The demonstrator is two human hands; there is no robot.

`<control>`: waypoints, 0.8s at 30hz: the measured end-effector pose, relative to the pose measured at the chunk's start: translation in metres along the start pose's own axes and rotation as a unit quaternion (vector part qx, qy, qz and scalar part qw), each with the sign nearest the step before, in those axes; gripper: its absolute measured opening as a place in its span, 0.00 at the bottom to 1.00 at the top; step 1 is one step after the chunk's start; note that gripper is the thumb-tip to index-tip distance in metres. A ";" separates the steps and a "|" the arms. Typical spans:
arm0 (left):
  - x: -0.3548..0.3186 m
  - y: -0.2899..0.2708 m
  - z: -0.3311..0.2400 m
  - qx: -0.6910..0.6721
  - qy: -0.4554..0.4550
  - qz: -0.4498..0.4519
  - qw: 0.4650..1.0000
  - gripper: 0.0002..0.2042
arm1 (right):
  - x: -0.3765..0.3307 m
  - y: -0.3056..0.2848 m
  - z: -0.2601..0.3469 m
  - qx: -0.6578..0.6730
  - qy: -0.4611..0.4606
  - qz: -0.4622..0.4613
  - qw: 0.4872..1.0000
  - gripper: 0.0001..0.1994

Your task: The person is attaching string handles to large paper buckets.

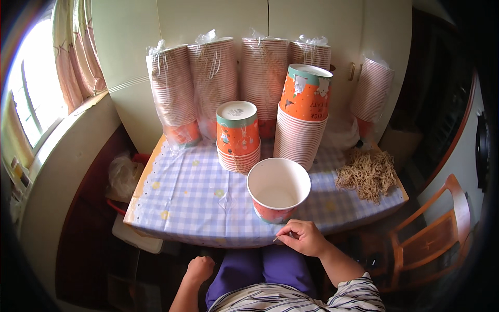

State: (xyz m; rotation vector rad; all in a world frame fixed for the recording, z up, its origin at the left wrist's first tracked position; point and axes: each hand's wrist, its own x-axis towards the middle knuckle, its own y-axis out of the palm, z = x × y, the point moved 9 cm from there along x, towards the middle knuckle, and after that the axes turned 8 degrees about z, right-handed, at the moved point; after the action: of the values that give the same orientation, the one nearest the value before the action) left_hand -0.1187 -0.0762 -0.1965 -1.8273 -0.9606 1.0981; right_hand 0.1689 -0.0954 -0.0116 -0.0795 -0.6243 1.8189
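Right hand (304, 237) pinches a thin pin-like piece at the counter (182, 203) edge; I see the open paper bucket (278, 190) just beyond its fingers. Left hand (199, 269), fisted, hangs below the counter, well apart.

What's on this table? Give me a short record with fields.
Table: checked cloth
Open bucket: upright paper bucket, empty, near front edge
Stacks: short upturned stack; taller upturned stack
Wrapped stacks: plastic-bagged stacks along the wall
Pile: tan strings, right side
Right hand: pinches a small thin object by the bucket
Left hand: closed, below table edge
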 end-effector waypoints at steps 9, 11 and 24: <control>0.006 -0.027 -0.033 0.034 0.004 -0.033 0.999 0.11 | 0.002 0.015 0.010 -0.038 -0.060 0.006 0.997 0.02; 0.003 -0.037 -0.047 -0.105 0.085 -0.063 0.989 0.13 | 0.004 0.021 0.010 -0.047 -0.064 0.015 0.997 0.03; 0.018 -0.050 -0.159 -0.570 0.212 0.151 0.780 0.18 | 0.002 0.033 0.011 -0.075 -0.089 0.040 0.992 0.05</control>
State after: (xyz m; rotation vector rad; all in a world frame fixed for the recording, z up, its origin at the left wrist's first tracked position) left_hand 0.0233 -0.0775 -0.1065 -3.1087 -1.1668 0.0926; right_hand 0.1360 -0.1042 -0.0167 -0.0435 -0.8949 1.8683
